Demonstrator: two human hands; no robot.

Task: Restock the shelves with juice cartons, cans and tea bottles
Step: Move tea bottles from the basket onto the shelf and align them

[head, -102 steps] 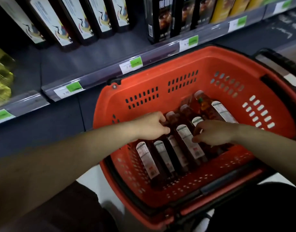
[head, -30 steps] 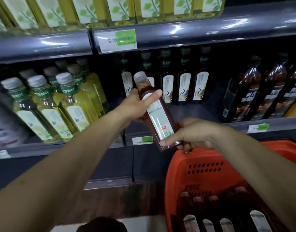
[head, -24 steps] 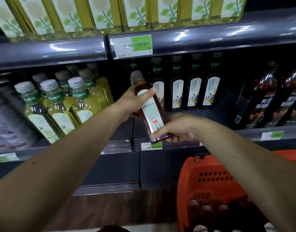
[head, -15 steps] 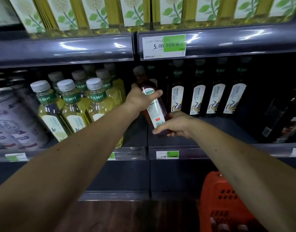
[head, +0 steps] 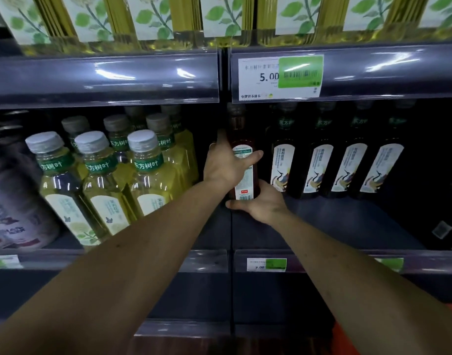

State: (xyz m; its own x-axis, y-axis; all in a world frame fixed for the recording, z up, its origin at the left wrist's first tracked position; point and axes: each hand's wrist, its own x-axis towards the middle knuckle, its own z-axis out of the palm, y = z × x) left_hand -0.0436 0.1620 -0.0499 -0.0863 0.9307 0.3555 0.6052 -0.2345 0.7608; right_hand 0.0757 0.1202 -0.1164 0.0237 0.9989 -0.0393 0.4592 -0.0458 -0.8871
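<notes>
Two hands (head: 226, 167) gripping slim, glossy bottle (head: 242, 160)

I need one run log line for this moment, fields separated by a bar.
step: shelving | item: dark tea bottle, upright | left hand: grips its middle | right hand: holds its base | place: left of dark bottle row

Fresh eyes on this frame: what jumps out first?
Two bare arms reach in at centre: the left hand grips a dark tea bottle mid-body while the right hand holds its base on the shelf. Yellow-green bottles fill the left; a price tag hangs above.
</notes>
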